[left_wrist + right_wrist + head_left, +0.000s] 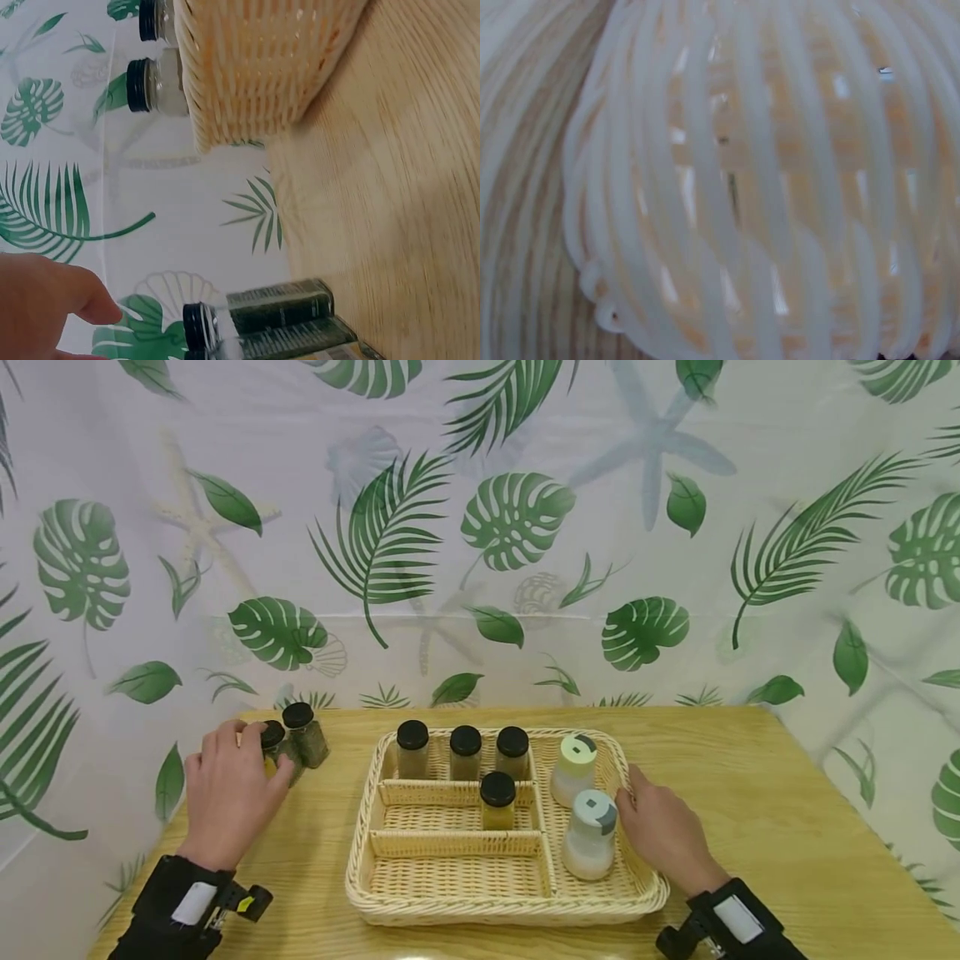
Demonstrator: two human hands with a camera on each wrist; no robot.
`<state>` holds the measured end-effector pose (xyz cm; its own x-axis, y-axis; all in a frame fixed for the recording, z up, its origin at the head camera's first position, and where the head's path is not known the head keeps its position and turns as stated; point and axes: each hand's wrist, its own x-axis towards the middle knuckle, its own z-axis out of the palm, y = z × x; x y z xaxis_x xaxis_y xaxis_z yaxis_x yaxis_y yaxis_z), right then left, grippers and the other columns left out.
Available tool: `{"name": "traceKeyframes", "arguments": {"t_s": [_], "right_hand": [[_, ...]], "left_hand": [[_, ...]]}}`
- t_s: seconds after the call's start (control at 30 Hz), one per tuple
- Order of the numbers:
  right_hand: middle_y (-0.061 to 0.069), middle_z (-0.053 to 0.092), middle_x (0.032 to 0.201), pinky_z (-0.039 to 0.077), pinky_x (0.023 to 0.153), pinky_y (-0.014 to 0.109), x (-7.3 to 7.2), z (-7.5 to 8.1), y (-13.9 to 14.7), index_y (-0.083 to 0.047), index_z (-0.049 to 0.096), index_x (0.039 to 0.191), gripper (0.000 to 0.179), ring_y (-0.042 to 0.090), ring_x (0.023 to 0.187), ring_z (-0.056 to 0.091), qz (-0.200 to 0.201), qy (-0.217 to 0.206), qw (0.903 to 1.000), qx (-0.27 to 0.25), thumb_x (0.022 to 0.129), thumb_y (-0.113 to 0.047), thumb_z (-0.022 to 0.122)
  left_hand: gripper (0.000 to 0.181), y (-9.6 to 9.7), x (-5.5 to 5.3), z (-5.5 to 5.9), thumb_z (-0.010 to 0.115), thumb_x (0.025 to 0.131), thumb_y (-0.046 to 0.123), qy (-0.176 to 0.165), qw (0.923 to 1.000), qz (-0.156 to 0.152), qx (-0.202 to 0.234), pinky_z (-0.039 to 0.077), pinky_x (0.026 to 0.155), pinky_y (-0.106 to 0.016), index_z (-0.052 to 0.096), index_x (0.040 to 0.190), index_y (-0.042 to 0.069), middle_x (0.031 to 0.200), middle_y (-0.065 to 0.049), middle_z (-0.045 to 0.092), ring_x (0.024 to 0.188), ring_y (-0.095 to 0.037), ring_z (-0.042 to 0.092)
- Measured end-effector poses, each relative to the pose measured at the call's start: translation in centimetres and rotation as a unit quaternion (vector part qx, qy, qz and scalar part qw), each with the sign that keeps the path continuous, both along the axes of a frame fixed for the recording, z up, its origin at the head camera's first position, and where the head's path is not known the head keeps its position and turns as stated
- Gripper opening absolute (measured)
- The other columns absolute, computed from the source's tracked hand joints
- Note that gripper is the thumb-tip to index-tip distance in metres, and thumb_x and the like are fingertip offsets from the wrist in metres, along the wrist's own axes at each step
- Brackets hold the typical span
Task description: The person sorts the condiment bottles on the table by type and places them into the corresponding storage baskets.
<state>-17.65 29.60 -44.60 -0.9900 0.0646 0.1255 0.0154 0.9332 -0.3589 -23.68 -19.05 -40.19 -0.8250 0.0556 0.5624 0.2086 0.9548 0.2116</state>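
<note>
My left hand (232, 785) reaches over a small group of spice jars at the table's far left, thumb and fingers apart around a black-lidded jar (272, 737). Another jar with dark contents (307, 743) stands just behind it; a bit of yellow shows under the hand. In the left wrist view, the fingers (90, 296) are above the jars' lids, and a green-labelled jar (281, 304) is visible. My right hand (667, 831) grips the right rim of a divided wicker basket (510, 908), thumb over the edge. Only the blurred basket weave (780, 180) fills the right wrist view.
In the basket's back compartment stand three black-lidded jars, one of them a left jar (412, 750). A yellow-filled jar (498, 802) is in the middle compartment. Two white shakers, one yellow-topped (576, 768) and one grey-topped (590, 835), occupy the right compartment. A leaf-print backdrop (510, 635) borders the wooden table (765, 827).
</note>
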Motion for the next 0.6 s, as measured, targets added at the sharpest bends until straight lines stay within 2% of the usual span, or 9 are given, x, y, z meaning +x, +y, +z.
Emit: {"name": "traceKeyframes", "arguments": {"t_s": [0.23,0.4,0.5,0.6], "right_hand": [[0.0,0.04,0.048,0.029,0.032,0.027,0.1,-0.4,0.4,0.012,0.036,0.14,0.054,0.012,0.036,0.036,-0.001,0.007,0.9999,0.011,0.1,-0.024,0.039],[0.0,0.04,0.048,0.029,0.032,0.027,-0.1,-0.6,0.3,0.012,0.037,0.139,0.054,0.012,0.036,0.037,0.001,0.009,0.9999,0.009,0.099,-0.024,0.039],[0.0,0.04,0.048,0.029,0.032,0.027,-0.1,-0.5,0.3,0.012,0.037,0.139,0.054,0.012,0.036,0.037,0.0,0.008,0.9999,0.008,0.099,-0.024,0.039],[0.0,0.041,0.048,0.029,0.032,0.027,-0.1,-0.5,0.2,0.012,0.036,0.14,0.054,0.012,0.036,0.037,-0.002,0.006,1.0,0.007,0.099,-0.023,0.039]], "left_hand": [[0.051,-1.0,-0.5,-0.8,0.058,0.082,0.024,-0.041,0.9987,0.029,0.01,0.037,0.074,-0.067,0.055,0.115,-0.015,0.11,-0.036,0.048,0.096,-0.05,0.041],[0.051,-1.6,-0.7,-1.2,0.057,0.083,0.023,-0.072,0.9965,0.04,0.014,0.043,0.062,-0.063,0.054,0.114,-0.016,0.103,-0.035,0.048,0.088,-0.049,0.045],[0.048,-1.9,-0.7,-1.4,0.057,0.084,0.02,-0.076,0.9963,0.037,0.018,0.045,0.053,-0.061,0.055,0.114,-0.017,0.099,-0.034,0.049,0.085,-0.048,0.048],[0.045,-2.0,-0.8,-1.5,0.057,0.084,0.016,-0.071,0.9967,0.029,0.025,0.046,0.05,-0.062,0.055,0.115,-0.018,0.102,-0.036,0.05,0.087,-0.049,0.048]]}}
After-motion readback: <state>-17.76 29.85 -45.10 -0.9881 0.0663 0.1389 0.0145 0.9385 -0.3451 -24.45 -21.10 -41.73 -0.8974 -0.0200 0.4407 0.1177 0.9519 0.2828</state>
